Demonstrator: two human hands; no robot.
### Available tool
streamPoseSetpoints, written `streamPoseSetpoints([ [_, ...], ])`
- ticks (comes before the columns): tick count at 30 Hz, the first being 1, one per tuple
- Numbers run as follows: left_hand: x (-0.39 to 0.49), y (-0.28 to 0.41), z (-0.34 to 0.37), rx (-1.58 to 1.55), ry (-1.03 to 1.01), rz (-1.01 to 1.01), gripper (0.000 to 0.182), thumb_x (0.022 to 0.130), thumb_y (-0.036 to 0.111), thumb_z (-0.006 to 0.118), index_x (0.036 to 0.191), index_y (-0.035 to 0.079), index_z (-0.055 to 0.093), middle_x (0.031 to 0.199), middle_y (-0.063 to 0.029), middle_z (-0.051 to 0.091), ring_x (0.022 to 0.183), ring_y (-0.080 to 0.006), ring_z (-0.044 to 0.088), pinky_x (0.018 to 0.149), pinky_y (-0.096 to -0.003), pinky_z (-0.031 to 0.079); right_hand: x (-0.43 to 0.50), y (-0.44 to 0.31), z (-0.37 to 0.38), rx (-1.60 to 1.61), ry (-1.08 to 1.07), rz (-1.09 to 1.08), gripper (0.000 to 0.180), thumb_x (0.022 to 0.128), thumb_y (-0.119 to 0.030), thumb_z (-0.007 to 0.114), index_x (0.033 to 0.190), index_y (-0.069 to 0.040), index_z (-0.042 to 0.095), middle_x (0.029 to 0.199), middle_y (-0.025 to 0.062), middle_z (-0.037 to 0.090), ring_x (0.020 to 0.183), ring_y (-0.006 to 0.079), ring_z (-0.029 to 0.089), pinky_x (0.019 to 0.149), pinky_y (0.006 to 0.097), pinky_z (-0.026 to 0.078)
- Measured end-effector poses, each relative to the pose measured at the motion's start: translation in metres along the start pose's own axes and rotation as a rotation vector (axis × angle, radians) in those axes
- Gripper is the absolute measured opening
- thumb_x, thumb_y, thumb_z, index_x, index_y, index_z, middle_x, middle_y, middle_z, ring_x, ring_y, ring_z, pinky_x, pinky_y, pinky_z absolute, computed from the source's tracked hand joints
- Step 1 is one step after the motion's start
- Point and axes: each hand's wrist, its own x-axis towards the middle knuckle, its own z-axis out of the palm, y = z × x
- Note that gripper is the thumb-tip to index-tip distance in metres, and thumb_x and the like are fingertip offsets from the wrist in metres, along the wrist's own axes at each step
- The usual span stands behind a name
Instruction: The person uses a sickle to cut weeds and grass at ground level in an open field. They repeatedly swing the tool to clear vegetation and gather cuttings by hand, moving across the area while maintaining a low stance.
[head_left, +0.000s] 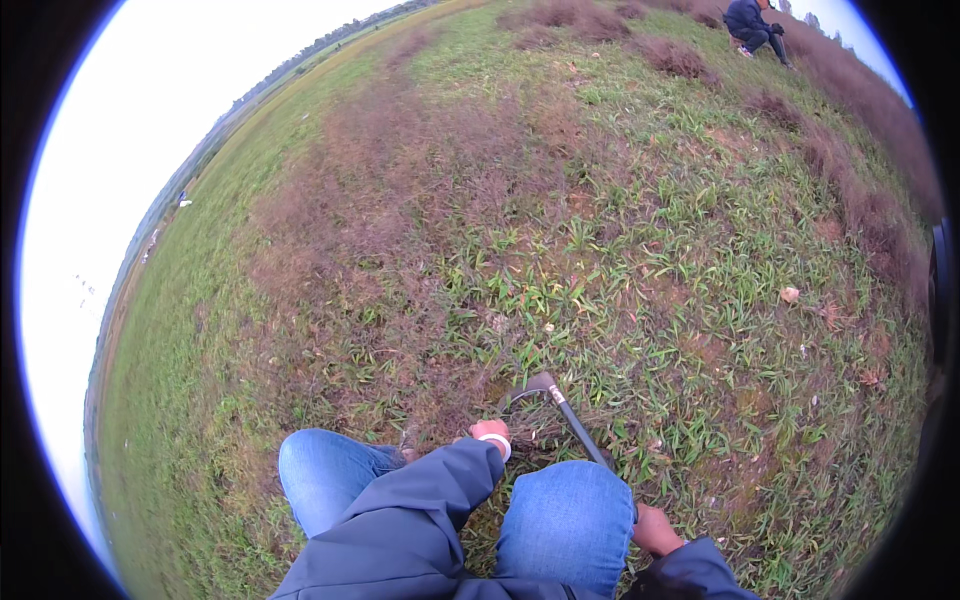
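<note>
My right hand is closed around the lower end of a sickle's dark handle, beside my right knee. The handle slants up and left to a curved blade, whose tip points down toward my left hand. My left hand, with a white band at the wrist, is low among thin brownish stems between my knees and the blade. Its fingers are mostly hidden by the sleeve and the plants, so its hold on the stems cannot be made out.
Reddish-brown wispy brush spreads ahead and to the left. Low green grass covers the ground around it, with a pale stone at the right. A person in dark clothes sits far off at the top right, near more brush.
</note>
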Motion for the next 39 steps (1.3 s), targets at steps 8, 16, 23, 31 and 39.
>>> streamPoseSetpoints([
  [8, -0.001, -0.002, 0.002, -0.051, 0.023, 0.006, 0.029, 0.1, 0.026, 0.044, 0.117, 0.016, 0.065, 0.106, -0.0072, 0.073, 0.103, -0.029, 0.069, 0.08, -0.0489, 0.05, 0.038, 0.034, 0.028, -0.087, 0.027, -0.172, 0.046, 0.082, -0.042, 0.07, 0.09, 0.003, 0.065, 0.084, 0.028, 0.067, 0.081, 0.0456, 0.067, 0.075, 0.0522, 0.054],
  [16, 0.0, -0.001, -0.003, -0.048, -0.01, -0.005, 0.033, 0.101, 0.027, 0.042, 0.125, 0.017, 0.062, 0.114, -0.0067, 0.071, 0.113, -0.0288, 0.064, 0.085, -0.0537, 0.048, 0.019, 0.024, 0.016, -0.194, 0.025, -0.074, 0.043, 0.079, -0.04, 0.075, 0.087, 0.001, 0.063, 0.082, 0.0247, 0.068, 0.08, 0.0434, 0.067, 0.071, 0.0521, 0.054],
  [23, -0.004, -0.002, -0.012, -0.025, -0.038, 0.028, 0.034, 0.101, 0.026, 0.042, 0.127, 0.016, 0.062, 0.117, -0.008, 0.07, 0.115, -0.0288, 0.062, 0.088, -0.0543, 0.047, 0.017, 0.022, 0.023, -0.168, 0.054, -0.034, 0.045, 0.079, -0.041, 0.075, 0.088, 0.001, 0.063, 0.084, 0.025, 0.068, 0.081, 0.0435, 0.067, 0.073, 0.0521, 0.054],
  [31, -0.001, -0.004, -0.004, -0.043, 0.001, 0.031, 0.037, 0.103, 0.028, 0.038, 0.124, 0.014, 0.065, 0.117, -0.0105, 0.07, 0.114, -0.0301, 0.062, 0.09, -0.0549, 0.045, 0.022, 0.039, 0.044, -0.046, 0.063, -0.212, 0.045, 0.083, -0.041, 0.07, 0.093, 0.002, 0.062, 0.086, 0.0248, 0.068, 0.079, 0.0407, 0.068, 0.071, 0.0484, 0.054],
  [39, 0.012, -0.004, 0.012, -0.034, 0.033, 0.026, 0.035, 0.102, 0.028, 0.04, 0.121, 0.012, 0.066, 0.11, -0.0129, 0.071, 0.108, -0.0313, 0.064, 0.086, -0.0545, 0.045, 0.005, 0.001, -0.013, 0.652, -0.479, 0.305, 0.025, 0.098, -0.033, 0.057, 0.097, -0.009, 0.054, 0.068, -0.0005, 0.053, 0.054, 0.0089, 0.051, 0.049, 0.0273, 0.046],
])
